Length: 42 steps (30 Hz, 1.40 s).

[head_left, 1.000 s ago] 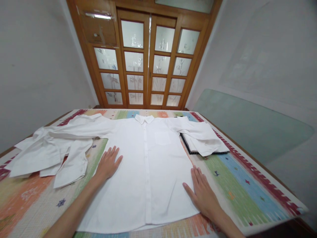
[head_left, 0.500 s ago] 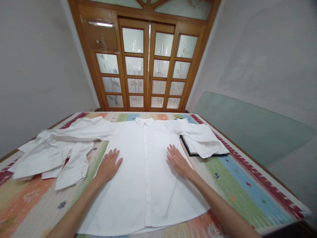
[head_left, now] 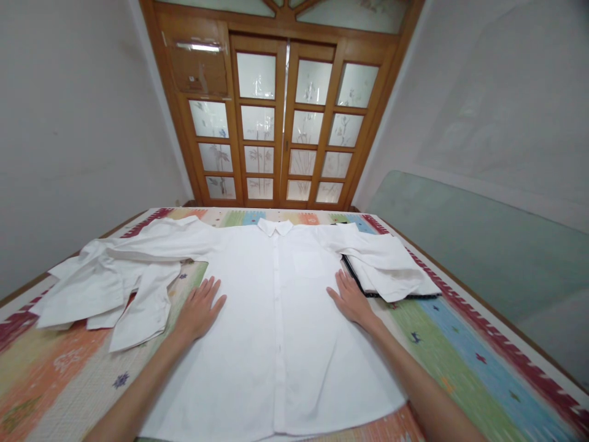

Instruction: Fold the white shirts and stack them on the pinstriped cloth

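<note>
A white button-up shirt point(head_left: 276, 331) lies front side up and spread out, its collar at the far end and its hem near me. My left hand point(head_left: 202, 307) rests flat on the shirt's left side edge, fingers stretched out. On the opposite edge my right hand point(head_left: 352, 298) lies flat too, fingers extended, just below the right sleeve. That sleeve drapes over a folded stack point(head_left: 400, 294) with a dark border. The left sleeve reaches across to another white garment point(head_left: 101, 276), which lies crumpled at the left.
A colourful patterned cloth point(head_left: 460, 344) covers the table. Behind the far edge stands a wooden door point(head_left: 285, 123) with frosted panes. A pale green rounded panel point(head_left: 469, 239) is at the right wall.
My right hand has slid outward to the right, onto the shirt's side edge. My left hand stays about where it was on the shirt. The view has shifted slightly.
</note>
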Each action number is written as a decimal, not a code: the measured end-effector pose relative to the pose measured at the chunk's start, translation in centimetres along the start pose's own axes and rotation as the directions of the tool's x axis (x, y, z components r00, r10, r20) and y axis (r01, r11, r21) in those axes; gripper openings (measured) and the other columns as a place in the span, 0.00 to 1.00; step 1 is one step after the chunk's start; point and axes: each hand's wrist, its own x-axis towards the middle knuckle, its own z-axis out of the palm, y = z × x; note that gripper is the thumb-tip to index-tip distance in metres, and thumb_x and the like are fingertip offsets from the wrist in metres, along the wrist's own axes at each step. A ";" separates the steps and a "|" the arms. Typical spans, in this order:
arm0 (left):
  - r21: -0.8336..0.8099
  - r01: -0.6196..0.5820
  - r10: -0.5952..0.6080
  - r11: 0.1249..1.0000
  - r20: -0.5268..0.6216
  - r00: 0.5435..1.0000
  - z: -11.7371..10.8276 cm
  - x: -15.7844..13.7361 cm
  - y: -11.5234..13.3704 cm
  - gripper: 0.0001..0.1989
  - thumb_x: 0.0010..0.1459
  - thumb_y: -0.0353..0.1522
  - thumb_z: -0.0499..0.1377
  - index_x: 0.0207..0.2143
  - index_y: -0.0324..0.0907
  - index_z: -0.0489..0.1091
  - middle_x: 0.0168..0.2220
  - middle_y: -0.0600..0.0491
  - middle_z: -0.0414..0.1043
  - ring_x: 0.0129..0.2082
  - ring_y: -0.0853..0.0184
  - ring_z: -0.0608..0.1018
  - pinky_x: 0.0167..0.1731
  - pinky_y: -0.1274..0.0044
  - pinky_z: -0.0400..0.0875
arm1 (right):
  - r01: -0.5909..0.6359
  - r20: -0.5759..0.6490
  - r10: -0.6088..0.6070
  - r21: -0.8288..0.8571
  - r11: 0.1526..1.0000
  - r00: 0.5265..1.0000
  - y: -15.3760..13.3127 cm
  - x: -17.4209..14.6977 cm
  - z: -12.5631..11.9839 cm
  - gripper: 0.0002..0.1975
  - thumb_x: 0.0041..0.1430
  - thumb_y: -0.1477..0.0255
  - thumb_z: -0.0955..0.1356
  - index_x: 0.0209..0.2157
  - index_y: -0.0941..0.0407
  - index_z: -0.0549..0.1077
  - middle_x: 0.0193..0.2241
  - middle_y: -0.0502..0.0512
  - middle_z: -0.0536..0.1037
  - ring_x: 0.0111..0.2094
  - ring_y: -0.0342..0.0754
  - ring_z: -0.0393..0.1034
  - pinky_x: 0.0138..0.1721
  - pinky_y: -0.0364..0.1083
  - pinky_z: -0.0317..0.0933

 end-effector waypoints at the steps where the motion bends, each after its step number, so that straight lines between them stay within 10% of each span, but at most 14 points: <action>1: 0.010 0.011 -0.011 1.000 0.008 1.000 -0.1 -0.1 0.2 0.30 0.66 0.42 0.42 0.65 0.37 0.55 0.68 0.43 0.51 0.68 0.57 0.52 0.65 0.59 0.49 | -0.003 -0.002 0.003 -0.004 1.000 1.000 0.2 -0.1 0.1 0.41 0.66 0.50 0.48 0.67 0.69 0.49 0.67 0.70 0.49 0.69 0.58 0.39 0.66 0.58 0.38; 6: 0.035 0.023 -0.025 0.999 0.058 0.998 -0.3 -1.1 2.3 0.31 0.67 0.41 0.42 0.66 0.32 0.53 0.68 0.39 0.48 0.68 0.50 0.51 0.63 0.52 0.49 | 0.039 0.019 -0.039 -0.019 0.999 0.999 -1.6 -1.3 -0.4 0.43 0.66 0.50 0.48 0.65 0.72 0.52 0.66 0.75 0.50 0.69 0.61 0.37 0.66 0.61 0.36; 11: -0.096 -0.210 0.219 0.973 0.091 0.972 -0.4 -3.2 6.3 0.30 0.66 0.42 0.45 0.65 0.36 0.56 0.67 0.41 0.52 0.68 0.48 0.52 0.63 0.50 0.49 | 0.243 0.057 -0.251 0.116 0.963 0.966 -6.3 -3.3 -2.3 0.35 0.68 0.54 0.53 0.65 0.65 0.55 0.67 0.71 0.52 0.68 0.60 0.40 0.64 0.62 0.42; 17: -0.325 -0.454 0.481 0.830 0.003 0.877 -0.9 -5.3 10.2 0.18 0.63 0.37 0.54 0.55 0.45 0.69 0.62 0.47 0.64 0.64 0.56 0.63 0.62 0.56 0.56 | 0.426 0.033 -0.466 0.356 0.832 0.884 -13.2 -5.5 -6.5 0.12 0.63 0.68 0.64 0.43 0.58 0.74 0.47 0.62 0.75 0.51 0.53 0.67 0.51 0.50 0.60; 22: -0.521 -0.416 0.460 0.745 -0.050 0.887 -1.6 -5.7 11.3 0.16 0.58 0.24 0.53 0.43 0.44 0.76 0.51 0.48 0.73 0.54 0.62 0.72 0.55 0.65 0.67 | 0.251 0.271 -0.368 0.385 0.888 0.889 -16.8 -6.5 -7.6 0.13 0.59 0.60 0.68 0.32 0.57 0.74 0.30 0.54 0.77 0.32 0.47 0.70 0.33 0.44 0.57; 30: -0.590 -0.296 0.399 0.751 0.048 0.916 -3.1 -6.6 12.1 0.16 0.56 0.24 0.54 0.38 0.48 0.79 0.46 0.48 0.74 0.49 0.60 0.71 0.52 0.66 0.65 | 0.097 0.321 -0.226 0.371 0.923 0.920 -18.6 -6.6 -6.9 0.07 0.53 0.70 0.67 0.30 0.57 0.77 0.27 0.57 0.80 0.30 0.49 0.71 0.32 0.44 0.54; 42: -0.619 -0.198 0.354 0.760 0.139 0.925 -3.0 -7.3 13.8 0.06 0.54 0.26 0.55 0.33 0.41 0.70 0.36 0.50 0.71 0.40 0.64 0.72 0.42 0.73 0.66 | -0.233 0.432 -0.234 0.782 0.579 0.871 -16.5 -7.0 -6.4 0.05 0.50 0.79 0.64 0.27 0.57 0.71 0.16 0.44 0.71 0.16 0.39 0.61 0.19 0.38 0.53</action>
